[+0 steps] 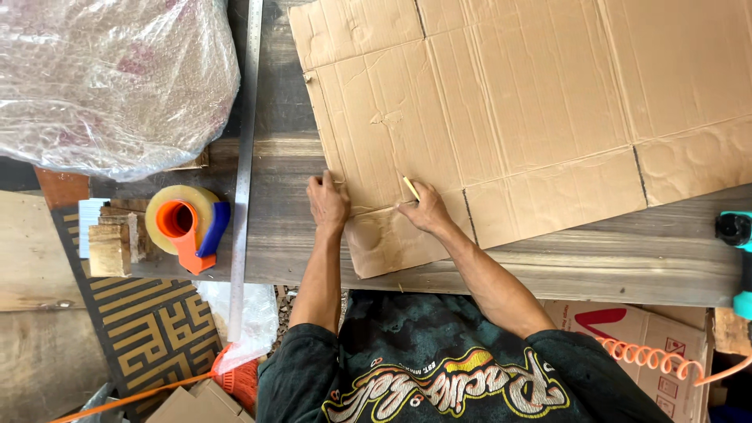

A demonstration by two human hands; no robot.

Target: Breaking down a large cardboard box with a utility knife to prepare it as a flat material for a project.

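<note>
flat carton [533, 102]: brown corrugated sheet with creased flaps, spread on the bench under both hands, reaching up and right from them.
wrapped bundle [110, 78]: clear bubble wrap, rounded, well up-left of the hands.
printed box [650, 337]: tan card with red marks, below the bench, down-right of the hands.
small cartons [196, 403]: brown, down-left of the hands.

Bright, even daylight fills the view, softly diffused, with no harsh highlights on the flattened cardboard sheet [533, 102], whose creases and dents read crisply. Shadows are faint and short, a thin one hugging the sheet's edge on the desk [627, 258] toward 6 o'clock. The plastic-wrapped bundle [110, 78] at 10 o'clock catches mild white glare. Focus is sharp throughout, without motion blur; straight edges bow slightly near the frame's borders
</note>
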